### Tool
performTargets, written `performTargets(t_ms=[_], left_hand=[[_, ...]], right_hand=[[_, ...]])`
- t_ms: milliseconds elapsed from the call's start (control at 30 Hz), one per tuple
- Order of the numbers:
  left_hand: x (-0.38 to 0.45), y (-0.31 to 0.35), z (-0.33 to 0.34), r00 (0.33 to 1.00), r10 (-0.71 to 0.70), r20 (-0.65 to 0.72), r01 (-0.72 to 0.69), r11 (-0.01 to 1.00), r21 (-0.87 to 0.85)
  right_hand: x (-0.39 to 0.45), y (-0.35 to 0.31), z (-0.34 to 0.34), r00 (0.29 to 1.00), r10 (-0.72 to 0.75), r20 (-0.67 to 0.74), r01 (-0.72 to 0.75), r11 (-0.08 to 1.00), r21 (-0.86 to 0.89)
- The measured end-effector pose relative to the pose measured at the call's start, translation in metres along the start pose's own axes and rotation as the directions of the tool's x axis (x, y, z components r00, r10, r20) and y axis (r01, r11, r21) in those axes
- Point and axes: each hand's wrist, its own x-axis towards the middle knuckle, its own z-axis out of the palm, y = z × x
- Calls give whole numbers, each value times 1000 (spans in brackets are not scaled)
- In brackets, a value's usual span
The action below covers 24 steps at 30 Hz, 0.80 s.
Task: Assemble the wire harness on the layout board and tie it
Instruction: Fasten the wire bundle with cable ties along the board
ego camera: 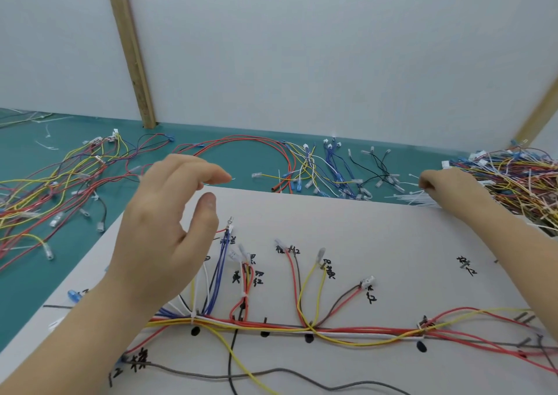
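The white layout board (pixel 377 243) fills the lower view, marked with black handwritten labels. A wire harness (pixel 287 329) of red, yellow, white, blue and grey wires runs along it, with branches rising to terminals and white ties at a few points. My left hand (pixel 163 228) hovers above the board's left part, fingers relaxed and spread, holding nothing. My right hand (pixel 447 189) reaches to the board's far right edge, its fingers curled at a bunch of white cable ties (pixel 418 198); whether it pinches one I cannot tell.
The green table (pixel 241 159) beyond the board carries loose wires (pixel 45 189) at the left, sorted wire groups (pixel 326 168) in the middle and a tangled pile (pixel 519 180) at the right. A white wall with wooden battens (pixel 133 62) stands behind.
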Motion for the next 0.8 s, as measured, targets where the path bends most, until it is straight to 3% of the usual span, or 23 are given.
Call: performTargets(t_ms=[467, 600, 800], left_hand=[[1, 1, 0, 1000, 2, 12, -3, 999, 40], [1, 2, 1, 1000, 10, 21, -11, 999, 42], [0, 4, 0, 999, 22, 42, -24, 999, 36]], right_hand=[[-4, 0, -7, 996, -57, -75, 57, 998, 0], [-5, -4, -12, 983, -69, -170, 89, 990, 110], [-9, -18, -44, 916, 75, -395, 123, 883, 454]])
